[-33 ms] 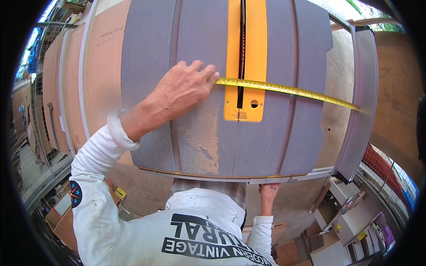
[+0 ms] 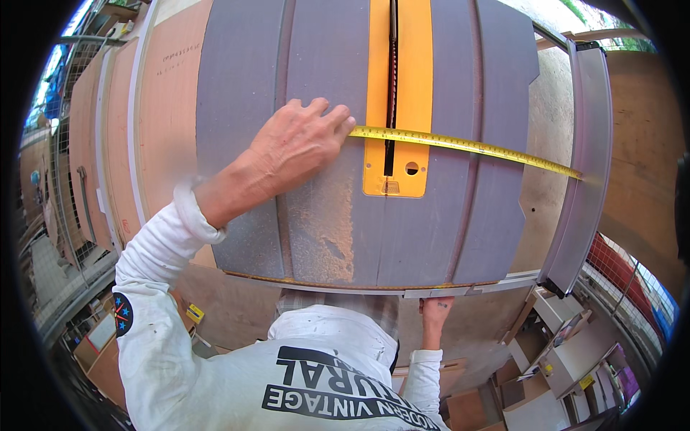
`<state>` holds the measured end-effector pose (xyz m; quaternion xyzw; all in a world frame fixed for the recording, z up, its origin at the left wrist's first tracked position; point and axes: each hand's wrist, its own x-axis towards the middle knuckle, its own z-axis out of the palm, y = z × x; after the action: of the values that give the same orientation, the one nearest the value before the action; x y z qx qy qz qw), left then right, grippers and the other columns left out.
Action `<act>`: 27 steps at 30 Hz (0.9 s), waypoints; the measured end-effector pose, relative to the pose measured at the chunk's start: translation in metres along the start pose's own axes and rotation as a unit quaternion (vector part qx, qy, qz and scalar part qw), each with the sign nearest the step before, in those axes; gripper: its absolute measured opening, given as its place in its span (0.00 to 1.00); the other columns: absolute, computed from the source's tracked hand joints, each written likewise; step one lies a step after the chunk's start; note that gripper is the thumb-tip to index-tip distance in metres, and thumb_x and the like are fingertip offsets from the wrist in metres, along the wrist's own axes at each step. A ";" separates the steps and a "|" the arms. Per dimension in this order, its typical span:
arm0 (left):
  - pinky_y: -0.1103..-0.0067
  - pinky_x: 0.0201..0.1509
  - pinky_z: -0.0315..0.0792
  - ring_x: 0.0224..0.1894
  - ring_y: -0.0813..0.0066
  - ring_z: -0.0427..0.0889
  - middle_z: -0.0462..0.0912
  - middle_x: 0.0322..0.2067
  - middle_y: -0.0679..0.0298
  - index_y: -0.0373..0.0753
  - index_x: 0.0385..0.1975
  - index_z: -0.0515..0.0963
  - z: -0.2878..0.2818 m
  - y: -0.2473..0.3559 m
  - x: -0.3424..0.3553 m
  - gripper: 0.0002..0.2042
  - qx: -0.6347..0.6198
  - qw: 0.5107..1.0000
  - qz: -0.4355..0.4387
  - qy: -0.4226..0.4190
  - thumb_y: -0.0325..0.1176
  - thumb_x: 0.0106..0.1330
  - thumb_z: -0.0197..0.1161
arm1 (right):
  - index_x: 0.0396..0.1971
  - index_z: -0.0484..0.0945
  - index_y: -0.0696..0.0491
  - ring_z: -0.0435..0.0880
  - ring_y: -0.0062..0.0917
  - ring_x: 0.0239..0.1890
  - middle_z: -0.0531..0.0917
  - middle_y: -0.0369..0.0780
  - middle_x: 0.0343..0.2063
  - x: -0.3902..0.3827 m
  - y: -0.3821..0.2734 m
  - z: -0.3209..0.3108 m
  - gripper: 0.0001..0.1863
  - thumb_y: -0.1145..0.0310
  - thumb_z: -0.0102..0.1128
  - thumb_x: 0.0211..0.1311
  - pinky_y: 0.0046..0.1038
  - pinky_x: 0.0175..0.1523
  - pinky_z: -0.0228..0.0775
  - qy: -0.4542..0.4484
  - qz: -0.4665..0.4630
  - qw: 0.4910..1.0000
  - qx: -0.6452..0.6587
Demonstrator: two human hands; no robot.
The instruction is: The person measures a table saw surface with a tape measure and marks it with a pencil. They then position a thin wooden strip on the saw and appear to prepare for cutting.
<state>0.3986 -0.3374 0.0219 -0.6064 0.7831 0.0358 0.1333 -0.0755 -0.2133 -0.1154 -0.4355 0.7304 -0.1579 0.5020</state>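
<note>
Left hand [image 2: 298,147] laid flat, palm down, on the grey saw table [image 2: 237,108], fingers spread and pointing toward the yellow throat plate [image 2: 413,93]. Fingertips pinning the near end of the yellow tape measure [image 2: 467,146] against the table, just at the left edge of the throat plate; not clenched, pressing rather than gripping. Tape blade stretched rightward across the throat plate and the slot holding the saw blade [image 2: 392,65], over the right part of the table, past its right edge, ending against the grey rip fence [image 2: 586,165]. Tape flat and taut, slightly sloped down toward the fence. Bare gap of dusty surface between the table's right edge and the fence.

Sawdust [image 2: 323,223] spread on the table between the hand and the near edge, thickest left of the throat plate. Table left of the hand bare up to its left edge; brown board panels [image 2: 154,108] beyond that edge.

Right hand [image 2: 436,310] down at the near edge of the table, fingers curled up under the front rail [image 2: 460,289]; cannot tell whether gripping it or only touching. White sleeve [image 2: 162,251] of the left arm crossing the near left corner. Boxes and shelving [image 2: 560,352] below the near right corner.
</note>
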 end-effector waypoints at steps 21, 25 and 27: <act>0.80 0.39 0.73 0.44 0.75 0.76 0.76 0.43 0.64 0.38 0.61 0.78 0.002 -0.004 0.001 0.19 0.019 1.000 0.001 0.001 0.30 0.71 0.59 | 0.32 0.71 0.55 0.68 0.15 0.13 0.71 0.31 0.15 0.001 -0.025 0.006 0.10 0.71 0.65 0.61 0.23 0.15 0.57 -0.002 0.075 0.997 0.017; 0.80 0.37 0.73 0.43 0.75 0.77 0.76 0.41 0.64 0.36 0.58 0.79 0.002 -0.004 0.002 0.18 0.021 1.000 0.007 0.013 0.30 0.70 0.60 | 0.30 0.71 0.54 0.69 0.16 0.12 0.71 0.32 0.14 -0.001 -0.029 0.008 0.09 0.72 0.65 0.60 0.24 0.15 0.58 0.008 0.057 0.998 0.026; 0.80 0.35 0.74 0.40 0.76 0.78 0.77 0.38 0.64 0.33 0.54 0.79 0.002 -0.006 0.002 0.16 0.024 0.998 0.021 0.054 0.30 0.68 0.63 | 0.28 0.71 0.55 0.69 0.16 0.12 0.72 0.32 0.13 -0.002 -0.031 0.009 0.09 0.72 0.64 0.60 0.24 0.15 0.58 0.011 0.047 0.998 0.027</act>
<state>0.4039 -0.3407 0.0200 -0.5877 0.8022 -0.0134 0.1043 -0.0523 -0.2279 -0.0973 -0.3847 0.7509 -0.1585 0.5129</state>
